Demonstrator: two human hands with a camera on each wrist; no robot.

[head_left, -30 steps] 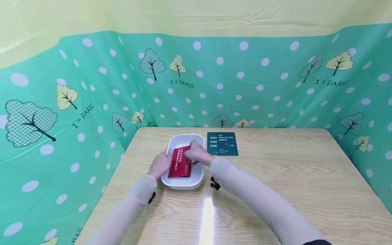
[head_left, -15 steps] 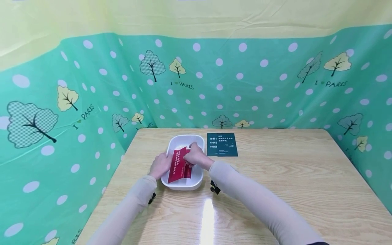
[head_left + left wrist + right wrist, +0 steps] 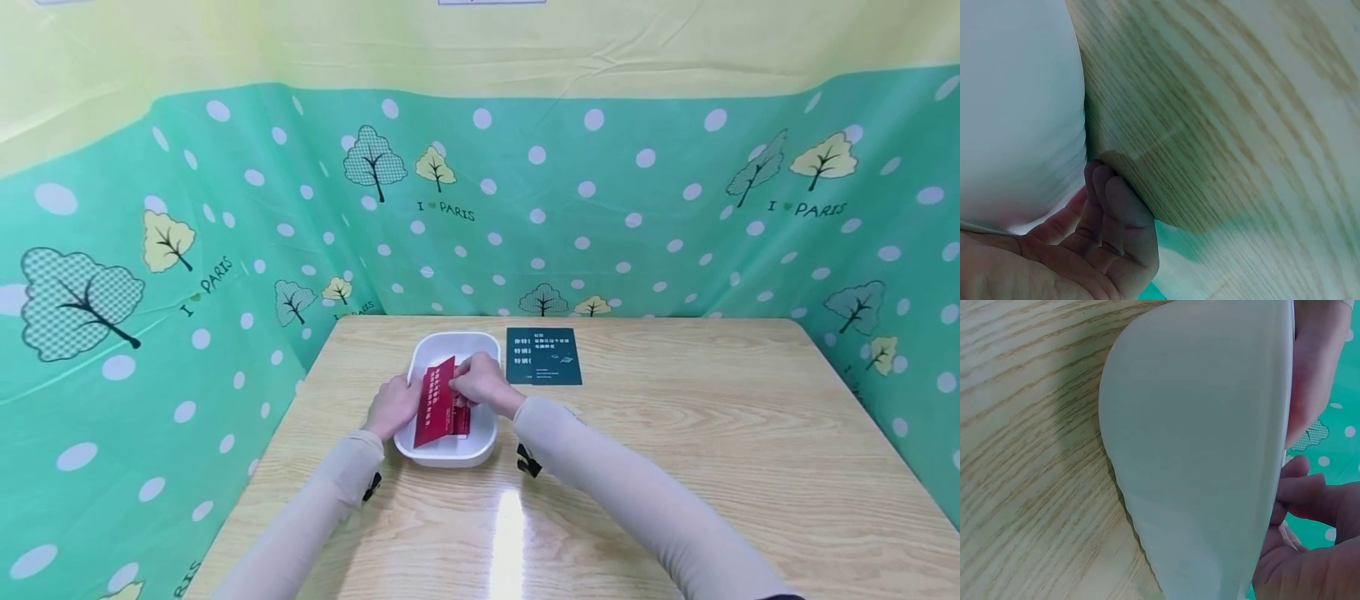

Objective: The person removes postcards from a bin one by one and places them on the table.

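Note:
A white plastic basin [image 3: 450,457] stands on the table. My left hand [image 3: 395,406] grips its left rim; in the left wrist view the fingers of that left hand [image 3: 1116,244] curl against the basin's outer wall [image 3: 1016,119]. Inside the basin, my right hand [image 3: 483,382] pinches the right edge of a red card [image 3: 435,408] with white lettering, which leans at a slant. Beneath it shows part of another red printed piece [image 3: 461,422]. From the right wrist, the basin wall [image 3: 1191,444] hides the cards, and the right hand [image 3: 1316,531] reaches over the rim.
Two dark green cards with white print, a left one [image 3: 518,354] partly covered by a right one [image 3: 555,358], lie flat just right of the basin. A wooden table [image 3: 675,417] spreads out to the right. Green dotted cloth [image 3: 600,217] hangs behind and at both sides.
The red card has been lifted and tilted leftward by the right hand, uncovering more of the red piece below. The left hand keeps its place on the rim.

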